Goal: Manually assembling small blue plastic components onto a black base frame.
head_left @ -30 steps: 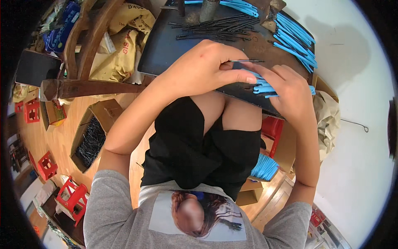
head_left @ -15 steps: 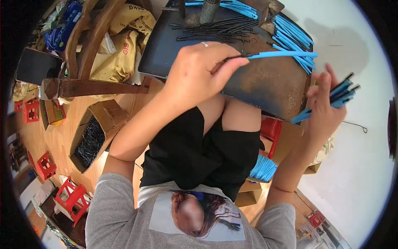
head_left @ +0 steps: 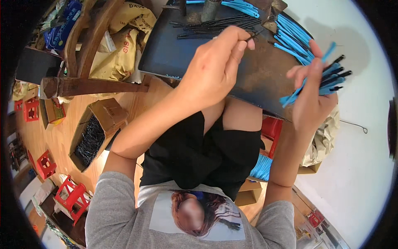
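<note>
Over the dark table (head_left: 265,83), my left hand (head_left: 213,68) pinches a thin black rod (head_left: 254,36) between thumb and fingertips. The rod's far end points up and right, near a pile of similar black rods (head_left: 219,27) lying flat. Off the table's right side, my right hand (head_left: 311,97) grips a bundle of blue strips with black ends (head_left: 331,79). One blue strip sticks up out of that bundle, slightly blurred. More blue strips (head_left: 292,39) lie along the table's right edge, just beyond my right fingers.
A metal post (head_left: 210,11) and a rusty block (head_left: 271,18) stand at the table's far side. A wooden chair (head_left: 103,87) is at left, above a cardboard box (head_left: 110,118) of dark thin pieces. Blue strips (head_left: 261,168) fill a box below right.
The blue strip that stretched right from my left fingers is gone from them; a black rod is there now. My left hand has moved up and right, my right hand slightly left.
</note>
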Tool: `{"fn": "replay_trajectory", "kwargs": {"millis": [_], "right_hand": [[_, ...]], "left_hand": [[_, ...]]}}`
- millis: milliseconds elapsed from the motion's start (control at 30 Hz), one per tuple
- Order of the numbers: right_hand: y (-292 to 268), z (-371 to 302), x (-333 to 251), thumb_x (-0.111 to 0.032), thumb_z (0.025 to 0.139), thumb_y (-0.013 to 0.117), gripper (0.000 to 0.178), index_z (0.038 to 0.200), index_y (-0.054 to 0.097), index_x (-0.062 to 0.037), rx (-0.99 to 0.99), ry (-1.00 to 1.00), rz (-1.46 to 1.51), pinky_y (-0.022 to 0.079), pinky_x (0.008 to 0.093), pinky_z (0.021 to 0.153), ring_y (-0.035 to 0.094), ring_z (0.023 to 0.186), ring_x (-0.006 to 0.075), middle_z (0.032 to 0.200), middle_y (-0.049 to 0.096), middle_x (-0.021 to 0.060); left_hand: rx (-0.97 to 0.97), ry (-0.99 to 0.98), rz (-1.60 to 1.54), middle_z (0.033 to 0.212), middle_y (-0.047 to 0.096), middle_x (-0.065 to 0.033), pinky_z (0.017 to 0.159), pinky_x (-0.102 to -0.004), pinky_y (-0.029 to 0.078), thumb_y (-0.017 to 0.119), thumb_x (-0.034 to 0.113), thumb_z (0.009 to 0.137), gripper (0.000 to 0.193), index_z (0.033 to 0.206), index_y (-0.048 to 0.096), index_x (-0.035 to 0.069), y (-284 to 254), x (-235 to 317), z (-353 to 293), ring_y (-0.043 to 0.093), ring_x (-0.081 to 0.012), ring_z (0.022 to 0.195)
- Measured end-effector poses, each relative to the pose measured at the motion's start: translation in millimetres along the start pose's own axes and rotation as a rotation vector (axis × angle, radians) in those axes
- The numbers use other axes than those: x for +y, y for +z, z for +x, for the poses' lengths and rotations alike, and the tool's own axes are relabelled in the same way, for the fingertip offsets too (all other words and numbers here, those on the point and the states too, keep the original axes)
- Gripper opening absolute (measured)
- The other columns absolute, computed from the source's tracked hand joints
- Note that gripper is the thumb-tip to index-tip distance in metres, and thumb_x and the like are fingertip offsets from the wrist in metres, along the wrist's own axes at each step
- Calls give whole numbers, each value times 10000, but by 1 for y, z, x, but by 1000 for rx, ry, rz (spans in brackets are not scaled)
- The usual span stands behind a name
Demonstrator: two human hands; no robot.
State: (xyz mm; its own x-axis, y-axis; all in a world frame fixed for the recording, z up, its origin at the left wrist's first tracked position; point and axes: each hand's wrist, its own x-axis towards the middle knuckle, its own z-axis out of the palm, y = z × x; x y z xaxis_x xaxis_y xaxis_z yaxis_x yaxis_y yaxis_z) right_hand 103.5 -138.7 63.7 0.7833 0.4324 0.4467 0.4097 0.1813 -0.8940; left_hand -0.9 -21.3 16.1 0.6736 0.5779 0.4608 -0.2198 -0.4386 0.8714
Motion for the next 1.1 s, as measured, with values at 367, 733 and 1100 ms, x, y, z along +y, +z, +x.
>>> {"fn": "replay_trajectory", "kwargs": {"millis": [367, 733, 1100], "right_hand": [[-2, 2, 14, -34, 760, 632, 334, 1092, 602, -47, -490, -96, -645, 490, 298, 692, 639, 784, 266, 912, 654, 136], [5, 17, 42, -145, 810, 677, 240, 988, 657, 15, -280, -475, -546, 451, 235, 689, 576, 702, 118, 817, 668, 65], [6, 15, 40, -54, 758, 692, 219, 966, 668, 9, -242, -282, -450, 477, 244, 744, 644, 804, 141, 908, 684, 116]], "left_hand": [[119, 171, 11, 792, 653, -147, 657, -284, 523, 534, 40, 877, 72, 923, 542, -15, 7, -25, 22, 670, -247, 781], [119, 136, -78, 788, 659, -136, 642, -280, 520, 568, 56, 861, 77, 874, 585, -18, 12, -28, 29, 671, -227, 763], [84, 102, -62, 754, 666, -115, 578, -274, 506, 591, 69, 839, 86, 879, 606, -5, 13, -27, 28, 669, -218, 693]]}}
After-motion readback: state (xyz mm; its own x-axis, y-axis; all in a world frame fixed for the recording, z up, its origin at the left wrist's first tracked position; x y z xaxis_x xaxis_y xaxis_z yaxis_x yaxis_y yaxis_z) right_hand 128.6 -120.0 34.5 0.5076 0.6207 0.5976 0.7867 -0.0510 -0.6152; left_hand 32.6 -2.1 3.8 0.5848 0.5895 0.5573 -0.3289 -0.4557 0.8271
